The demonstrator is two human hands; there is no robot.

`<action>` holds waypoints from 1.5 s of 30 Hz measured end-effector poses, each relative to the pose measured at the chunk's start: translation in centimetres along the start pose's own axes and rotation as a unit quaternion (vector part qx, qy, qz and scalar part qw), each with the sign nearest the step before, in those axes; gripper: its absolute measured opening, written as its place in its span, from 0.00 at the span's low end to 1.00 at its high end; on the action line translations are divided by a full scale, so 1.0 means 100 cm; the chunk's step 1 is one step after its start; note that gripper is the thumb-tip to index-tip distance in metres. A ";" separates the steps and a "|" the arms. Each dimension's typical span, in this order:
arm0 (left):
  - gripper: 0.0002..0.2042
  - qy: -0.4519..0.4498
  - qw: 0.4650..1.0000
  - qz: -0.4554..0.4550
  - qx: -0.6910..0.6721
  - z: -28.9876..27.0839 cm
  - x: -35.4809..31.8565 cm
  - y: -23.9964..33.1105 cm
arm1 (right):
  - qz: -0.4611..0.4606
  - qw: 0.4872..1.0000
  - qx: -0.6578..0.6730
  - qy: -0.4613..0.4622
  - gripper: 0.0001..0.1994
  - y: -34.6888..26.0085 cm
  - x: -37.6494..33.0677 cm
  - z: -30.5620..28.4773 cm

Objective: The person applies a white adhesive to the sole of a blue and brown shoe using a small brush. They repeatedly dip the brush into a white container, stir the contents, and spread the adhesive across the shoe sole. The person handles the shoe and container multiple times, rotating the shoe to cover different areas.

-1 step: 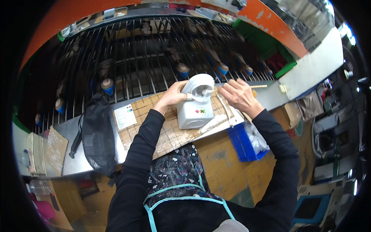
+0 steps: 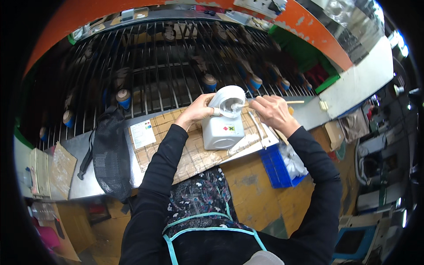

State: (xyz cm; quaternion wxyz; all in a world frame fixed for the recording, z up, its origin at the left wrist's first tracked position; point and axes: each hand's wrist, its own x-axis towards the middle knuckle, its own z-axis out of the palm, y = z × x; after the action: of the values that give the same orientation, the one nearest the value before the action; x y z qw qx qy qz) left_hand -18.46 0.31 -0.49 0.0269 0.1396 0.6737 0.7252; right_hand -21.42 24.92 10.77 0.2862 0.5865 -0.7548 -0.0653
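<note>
My left hand (image 2: 197, 111) is closed around the rim of a round white plastic tub (image 2: 224, 94), tipped so that its mouth faces right and toward me. Whitish material shows inside. Below and touching it, a white plastic jug (image 2: 222, 132) with small hazard symbols stands on the wrapped cardboard. My right hand (image 2: 272, 111) is closed just right of the tub's mouth. A thin pale wooden stick (image 2: 295, 102) sticks out beyond this hand, in line with its fingers; its middle is hidden by them.
Under the jug lies tape-wrapped cardboard (image 2: 165, 154) with a white label (image 2: 143, 134). A black mesh bag (image 2: 111, 154) lies on the metal bench at left. Behind is a rack of metal rods (image 2: 154, 75) with blue-ended pieces. A blue crate (image 2: 274, 165) with white material stands at right.
My right hand has shifted very slightly beside the tub's mouth. The whole view has moved a little; the left hand still holds the tub.
</note>
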 end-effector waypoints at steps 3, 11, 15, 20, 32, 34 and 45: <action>0.30 -0.008 0.999 -0.033 0.019 -0.013 0.017 0.007 | 0.160 0.963 0.215 0.035 0.03 0.009 0.006 0.022; 0.31 -0.062 0.996 -0.056 0.000 -0.027 0.034 0.009 | 0.419 0.486 0.767 -0.029 0.12 -0.002 -0.020 0.080; 0.32 -0.084 0.993 -0.084 -0.016 -0.034 0.048 0.009 | 0.377 0.418 0.826 0.041 0.12 -0.014 -0.025 0.104; 0.33 -0.112 0.987 -0.112 0.018 -0.041 0.060 0.010 | 0.362 0.644 0.663 0.123 0.12 -0.020 -0.019 0.095; 0.38 -0.300 0.943 -0.130 -0.065 -0.007 0.081 0.020 | -0.175 0.974 -0.140 0.033 0.05 0.032 0.015 -0.042; 0.39 -0.333 0.930 -0.127 -0.086 -0.003 0.071 0.024 | -0.138 0.987 -0.084 -0.015 0.07 0.024 0.012 -0.047; 0.38 -0.302 0.922 -0.228 -0.078 0.019 0.051 0.008 | 0.256 0.863 0.326 -0.290 0.15 0.006 -0.014 -0.037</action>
State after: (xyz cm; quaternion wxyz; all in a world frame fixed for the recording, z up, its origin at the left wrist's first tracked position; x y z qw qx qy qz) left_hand -22.80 3.23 1.25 0.4049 0.1918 0.5882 0.6732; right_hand -19.86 27.27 13.64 -0.1468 0.3872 -0.9055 0.0928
